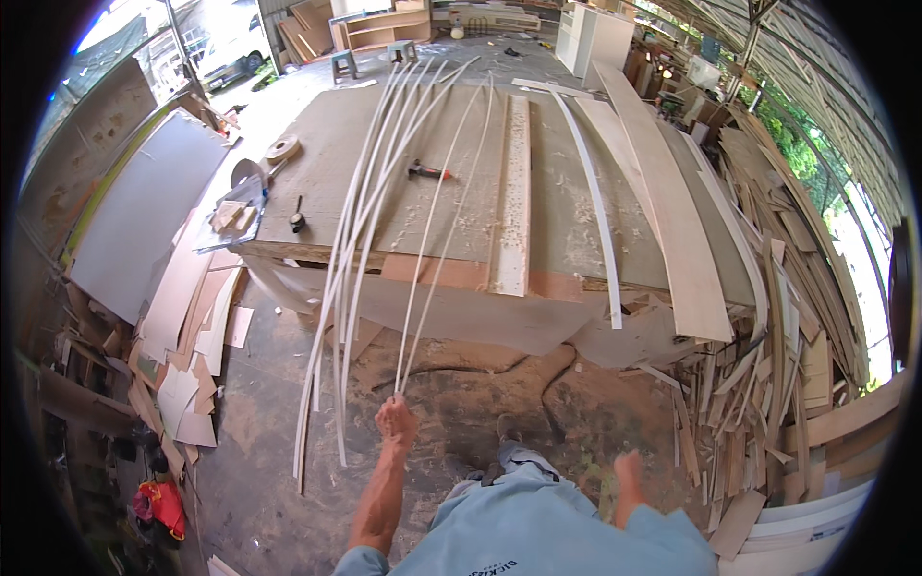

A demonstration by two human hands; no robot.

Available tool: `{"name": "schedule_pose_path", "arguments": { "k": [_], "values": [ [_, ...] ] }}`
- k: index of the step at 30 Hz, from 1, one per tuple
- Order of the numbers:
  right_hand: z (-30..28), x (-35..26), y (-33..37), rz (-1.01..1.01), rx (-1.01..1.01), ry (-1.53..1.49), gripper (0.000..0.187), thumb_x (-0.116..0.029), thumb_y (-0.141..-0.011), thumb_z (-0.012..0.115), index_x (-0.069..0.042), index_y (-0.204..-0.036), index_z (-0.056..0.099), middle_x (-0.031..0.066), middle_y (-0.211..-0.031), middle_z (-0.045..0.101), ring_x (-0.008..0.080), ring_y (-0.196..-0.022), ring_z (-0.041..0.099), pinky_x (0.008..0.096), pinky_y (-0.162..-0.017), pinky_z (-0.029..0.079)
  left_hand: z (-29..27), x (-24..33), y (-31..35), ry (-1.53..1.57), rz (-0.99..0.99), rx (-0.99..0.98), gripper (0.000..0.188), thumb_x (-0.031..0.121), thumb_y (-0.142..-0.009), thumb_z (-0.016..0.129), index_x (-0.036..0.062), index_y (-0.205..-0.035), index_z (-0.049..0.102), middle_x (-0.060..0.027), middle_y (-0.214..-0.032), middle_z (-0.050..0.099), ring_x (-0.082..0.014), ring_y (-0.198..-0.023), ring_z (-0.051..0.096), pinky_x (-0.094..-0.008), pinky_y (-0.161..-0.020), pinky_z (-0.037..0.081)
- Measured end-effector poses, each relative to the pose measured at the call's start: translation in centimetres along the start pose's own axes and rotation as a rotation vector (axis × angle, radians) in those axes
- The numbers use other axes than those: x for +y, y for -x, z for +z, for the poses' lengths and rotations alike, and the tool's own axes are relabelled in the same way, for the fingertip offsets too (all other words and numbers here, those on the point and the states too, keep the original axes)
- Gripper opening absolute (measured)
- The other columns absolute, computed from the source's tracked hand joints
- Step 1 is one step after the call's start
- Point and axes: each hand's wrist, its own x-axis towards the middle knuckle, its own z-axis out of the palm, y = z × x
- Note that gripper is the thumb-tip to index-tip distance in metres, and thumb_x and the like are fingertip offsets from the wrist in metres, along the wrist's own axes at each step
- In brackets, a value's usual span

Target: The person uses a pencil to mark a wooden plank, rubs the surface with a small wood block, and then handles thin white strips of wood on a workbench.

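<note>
My left hand (397, 420) is closed around the near ends of two thin, pale strips (404, 338). From my fist they run forward over the near edge of the workbench (317, 144) and across its top. Left of them lies a loose bundle of long, whitish strips (357, 216), overhanging the near edge toward the floor. A claw hammer (429, 173) with a red and black handle rests between the bundle and the held strips. My right hand (629, 475) hangs low at my right side, apart from the bench; its fingers are blurred.
A long narrow board (516, 192), a white strip (591, 182) and a wide plank (663, 202) lie on the bench. A tape measure (298, 223) and a tape roll (282, 148) are at its left. Scrap wood (740, 403) piles up right; a cable (549, 389) crosses the floor.
</note>
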Motion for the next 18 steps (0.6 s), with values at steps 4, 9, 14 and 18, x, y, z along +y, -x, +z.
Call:
{"name": "schedule_pose_path", "arguments": {
  "k": [4, 9, 14, 18],
  "values": [
    [1.4, 17.0, 7.6, -0.037, -0.886, 0.163, 0.046, -0.027, -0.077, 0.064, -0.003, -0.115, 0.058, 0.0182, -0.107, 0.063, 0.0339, -0.093, 0.062, 0.0462, -0.079, 0.047, 1.4, 0.1, 0.0, 0.005, 0.024, -0.116, 0.01, 0.007, -0.074, 0.055, 0.0023, -0.083, 0.057, -0.0174, -0.076, 0.061, -0.0362, -0.071, 0.062, -0.0451, -0.061, 0.049],
    [1.9, 15.3, 17.8, -0.185, -0.975, 0.421, 0.033, -0.036, -0.071, 0.065, -0.013, -0.096, 0.068, 0.0138, -0.087, 0.067, 0.0314, -0.08, 0.065, 0.0461, -0.069, 0.05, 3.8, -3.4, 1.4, -0.03, 0.042, -0.065, 0.011, 0.007, -0.074, 0.056, 0.0025, -0.084, 0.057, -0.0163, -0.075, 0.062, -0.0375, -0.069, 0.062, -0.0451, -0.061, 0.049],
    [-1.1, 10.2, 14.7, 0.334, -0.757, -0.084, 0.034, -0.037, -0.07, 0.065, -0.011, -0.091, 0.069, 0.0151, -0.085, 0.067, 0.0319, -0.081, 0.065, 0.0449, -0.072, 0.05, 2.8, -0.8, 1.9, -0.081, -0.084, -0.059, 0.021, 0.011, -0.078, 0.058, -0.0003, -0.096, 0.059, -0.017, -0.083, 0.061, -0.036, -0.081, 0.061, -0.0446, -0.069, 0.048],
    [-3.4, 7.9, 9.7, 0.369, -0.712, -0.151, 0.034, -0.038, -0.07, 0.065, -0.009, -0.088, 0.069, 0.0161, -0.084, 0.067, 0.0322, -0.081, 0.065, 0.044, -0.074, 0.05, -0.7, 5.7, 1.9, 0.081, -0.122, 0.289, 0.027, 0.018, -0.083, 0.06, -0.0032, -0.1, 0.062, -0.0178, -0.097, 0.058, -0.0338, -0.091, 0.057, -0.0416, -0.078, 0.046]
  ]
}}
